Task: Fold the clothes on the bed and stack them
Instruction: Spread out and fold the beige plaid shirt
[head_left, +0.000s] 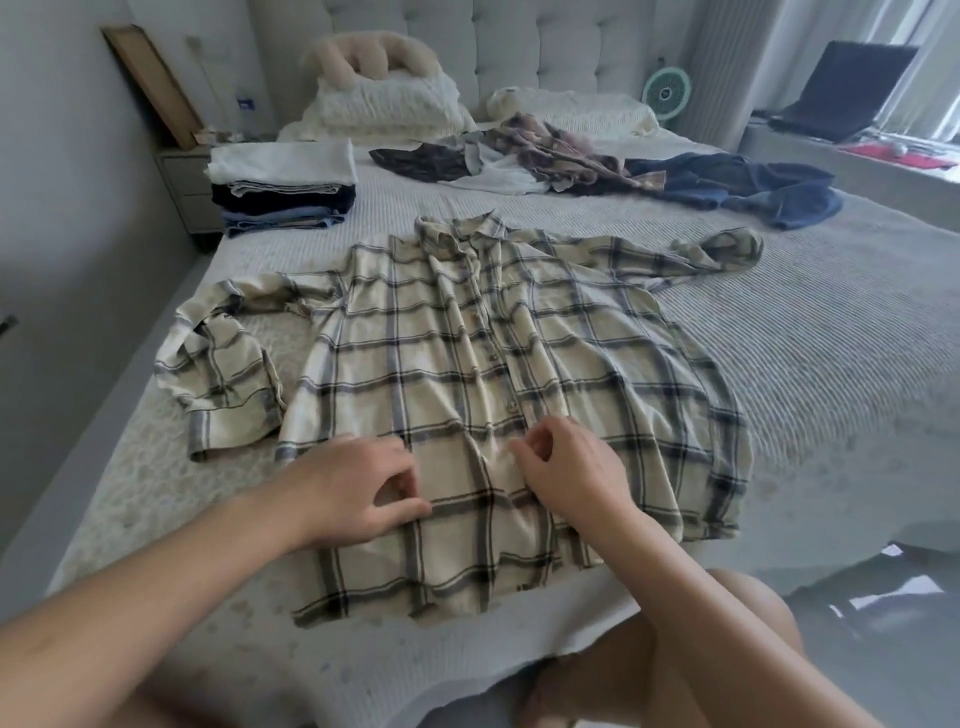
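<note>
Bed (779, 364) bears plaid shirt (441, 338); both hands on it.

plaid shirt (467, 374): cream, dark navy/grey check. bedspread (810, 338): off-white, fine grey ribbing. folded stack (283, 187): white top, black, then light-blue denim. loose pile: brown print garment (561, 148), navy jeans (753, 189). fan (666, 93): mint green.

The plaid shirt (467, 374) is soft matt woven cloth, cream with dark lines, creased, with small buttons down its front. The bedspread (779, 364) under it is ribbed, textured cloth. At the bed's far right edge lies dark blue denim (753, 189). The headboard (519, 47) is tufted padded fabric. The floor (883, 597) is glossy.
</note>
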